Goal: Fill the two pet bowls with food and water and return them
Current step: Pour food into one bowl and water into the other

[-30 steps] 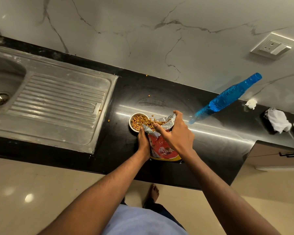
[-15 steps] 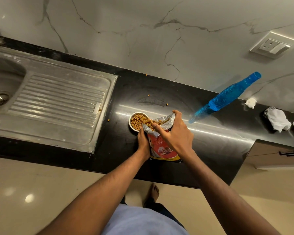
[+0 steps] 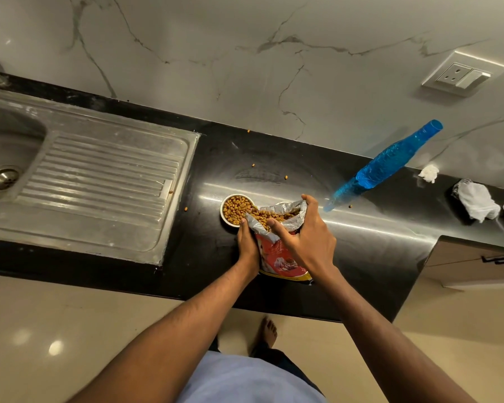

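Note:
A small steel pet bowl (image 3: 224,216) sits on the black counter (image 3: 361,242), heaped with brown kibble (image 3: 236,209). A red and silver pet food bag (image 3: 277,254) is tipped with its open mouth at the bowl's right rim, kibble showing inside. My left hand (image 3: 248,242) grips the bag's left side just below the bowl. My right hand (image 3: 306,237) holds the bag's upper edge and right side. A rim of what may be a second bowl (image 3: 284,202) peeks out behind the bag, mostly hidden.
A steel sink (image 3: 9,146) with a ribbed drainboard (image 3: 99,175) lies to the left. A blue water bottle (image 3: 387,164) stands to the right of the bag. White cloths (image 3: 474,200) lie far right. Loose kibble pieces are scattered on the counter. A wall socket (image 3: 463,74) is at upper right.
The bag has stayed tipped at the bowl and the kibble heap has grown a little. Both hands keep the same hold.

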A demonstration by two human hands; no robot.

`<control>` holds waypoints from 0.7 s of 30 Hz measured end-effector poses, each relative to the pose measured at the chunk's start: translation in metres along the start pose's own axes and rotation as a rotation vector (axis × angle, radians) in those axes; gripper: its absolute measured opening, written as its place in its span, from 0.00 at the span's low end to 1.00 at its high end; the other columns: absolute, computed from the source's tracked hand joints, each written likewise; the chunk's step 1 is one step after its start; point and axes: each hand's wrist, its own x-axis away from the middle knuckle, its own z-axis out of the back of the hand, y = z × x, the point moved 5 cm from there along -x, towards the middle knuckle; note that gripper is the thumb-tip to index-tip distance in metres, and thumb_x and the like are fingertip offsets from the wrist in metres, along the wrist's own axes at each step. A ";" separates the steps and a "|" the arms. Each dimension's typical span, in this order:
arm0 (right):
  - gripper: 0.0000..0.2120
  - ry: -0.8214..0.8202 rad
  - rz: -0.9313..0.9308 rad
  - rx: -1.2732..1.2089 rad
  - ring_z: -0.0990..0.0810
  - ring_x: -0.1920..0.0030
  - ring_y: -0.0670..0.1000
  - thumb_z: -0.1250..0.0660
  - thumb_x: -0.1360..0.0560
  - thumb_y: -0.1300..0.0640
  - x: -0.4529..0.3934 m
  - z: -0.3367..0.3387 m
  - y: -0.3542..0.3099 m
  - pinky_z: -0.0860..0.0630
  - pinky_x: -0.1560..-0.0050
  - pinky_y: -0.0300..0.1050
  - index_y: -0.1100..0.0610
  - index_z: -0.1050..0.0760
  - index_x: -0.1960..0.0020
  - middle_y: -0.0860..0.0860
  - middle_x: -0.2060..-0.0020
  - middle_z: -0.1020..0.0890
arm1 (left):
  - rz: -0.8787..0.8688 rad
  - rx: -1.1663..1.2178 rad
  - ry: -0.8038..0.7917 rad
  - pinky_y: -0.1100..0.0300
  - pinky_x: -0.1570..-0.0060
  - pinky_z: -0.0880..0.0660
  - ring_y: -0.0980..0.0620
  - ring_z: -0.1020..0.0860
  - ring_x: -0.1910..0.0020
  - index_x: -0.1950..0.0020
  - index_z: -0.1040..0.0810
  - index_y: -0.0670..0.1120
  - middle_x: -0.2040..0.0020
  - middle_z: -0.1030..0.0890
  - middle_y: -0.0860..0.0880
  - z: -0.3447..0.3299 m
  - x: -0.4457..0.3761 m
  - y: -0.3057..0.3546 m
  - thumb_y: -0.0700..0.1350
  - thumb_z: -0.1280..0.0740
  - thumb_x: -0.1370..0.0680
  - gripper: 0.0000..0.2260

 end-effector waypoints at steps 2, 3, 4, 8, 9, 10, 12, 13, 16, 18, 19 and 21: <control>0.52 0.004 0.000 -0.028 0.13 0.39 0.57 0.43 0.34 0.11 0.002 0.000 0.006 0.17 0.45 0.58 0.43 0.40 0.21 0.49 0.35 0.15 | -0.019 0.003 0.012 0.40 0.26 0.26 0.38 0.21 0.30 0.20 0.29 0.46 0.28 0.21 0.39 -0.001 0.002 0.002 0.59 0.46 0.12 0.25; 0.52 0.010 0.001 -0.042 0.13 0.39 0.57 0.43 0.34 0.11 0.003 0.000 0.009 0.17 0.46 0.58 0.43 0.40 0.21 0.50 0.35 0.15 | -0.028 0.001 0.016 0.40 0.26 0.26 0.38 0.21 0.30 0.20 0.29 0.46 0.28 0.21 0.39 -0.002 0.002 0.003 0.58 0.45 0.12 0.25; 0.52 0.016 0.003 -0.056 0.13 0.39 0.57 0.44 0.34 0.11 0.005 0.001 0.011 0.17 0.46 0.57 0.43 0.40 0.21 0.50 0.35 0.15 | -0.036 -0.001 0.017 0.39 0.26 0.26 0.38 0.22 0.30 0.20 0.29 0.46 0.28 0.21 0.39 -0.003 0.003 0.004 0.58 0.45 0.12 0.24; 0.52 -0.002 -0.005 -0.136 0.13 0.39 0.57 0.44 0.34 0.12 0.010 0.002 0.019 0.17 0.45 0.57 0.41 0.42 0.20 0.50 0.36 0.15 | -0.075 -0.015 0.033 0.40 0.26 0.26 0.38 0.22 0.30 0.21 0.28 0.45 0.28 0.21 0.39 -0.005 0.008 0.008 0.57 0.44 0.12 0.24; 0.51 -0.020 -0.020 -0.164 0.14 0.39 0.57 0.43 0.34 0.12 0.010 0.001 0.023 0.18 0.44 0.57 0.40 0.43 0.20 0.50 0.35 0.15 | -0.098 -0.019 0.038 0.41 0.26 0.26 0.37 0.22 0.29 0.21 0.28 0.43 0.28 0.21 0.38 -0.006 0.009 0.010 0.56 0.44 0.12 0.24; 0.50 -0.038 -0.044 -0.209 0.14 0.39 0.57 0.42 0.33 0.13 0.011 -0.001 0.028 0.17 0.43 0.57 0.39 0.43 0.20 0.50 0.35 0.16 | -0.129 -0.034 0.042 0.42 0.26 0.26 0.37 0.22 0.28 0.22 0.28 0.41 0.27 0.21 0.38 -0.007 0.010 0.012 0.56 0.44 0.11 0.24; 0.47 -0.072 -0.114 -0.382 0.14 0.39 0.55 0.38 0.31 0.18 0.017 -0.007 0.042 0.17 0.41 0.59 0.39 0.42 0.20 0.50 0.35 0.17 | -0.207 -0.094 0.048 0.47 0.28 0.25 0.40 0.22 0.28 0.24 0.26 0.41 0.28 0.20 0.39 -0.010 0.016 0.018 0.54 0.44 0.11 0.22; 0.44 -0.080 -0.151 -0.511 0.14 0.39 0.53 0.35 0.30 0.22 0.021 -0.012 0.049 0.17 0.40 0.61 0.41 0.40 0.20 0.49 0.36 0.16 | -0.252 -0.139 0.047 0.49 0.29 0.25 0.41 0.22 0.29 0.26 0.24 0.44 0.31 0.19 0.42 -0.010 0.018 0.021 0.54 0.45 0.11 0.21; 0.36 -0.074 -0.248 -0.863 0.14 0.41 0.50 0.30 0.26 0.35 0.035 -0.028 0.075 0.17 0.36 0.62 0.52 0.31 0.24 0.49 0.41 0.15 | -0.381 -0.311 0.018 0.50 0.31 0.23 0.49 0.19 0.36 0.34 0.20 0.53 0.41 0.17 0.54 -0.012 0.029 0.027 0.52 0.45 0.10 0.15; 0.30 -0.080 -0.272 -0.955 0.14 0.40 0.51 0.30 0.26 0.39 0.043 -0.037 0.086 0.17 0.36 0.57 0.52 0.28 0.29 0.48 0.42 0.14 | -0.459 -0.389 -0.041 0.44 0.31 0.22 0.49 0.17 0.40 0.37 0.19 0.52 0.42 0.15 0.51 -0.013 0.035 0.030 0.51 0.47 0.10 0.16; 0.28 -0.087 -0.286 -0.974 0.15 0.40 0.49 0.31 0.26 0.40 0.046 -0.040 0.088 0.17 0.38 0.52 0.51 0.27 0.30 0.46 0.42 0.14 | -0.499 -0.417 -0.079 0.41 0.33 0.22 0.45 0.17 0.40 0.36 0.18 0.49 0.41 0.15 0.46 -0.014 0.037 0.031 0.51 0.48 0.10 0.18; 0.25 -0.087 -0.316 -0.990 0.14 0.41 0.46 0.32 0.26 0.40 0.048 -0.042 0.089 0.18 0.42 0.41 0.48 0.25 0.32 0.44 0.42 0.13 | -0.547 -0.465 -0.137 0.36 0.35 0.22 0.37 0.17 0.38 0.34 0.19 0.44 0.39 0.15 0.40 -0.016 0.039 0.034 0.51 0.49 0.11 0.22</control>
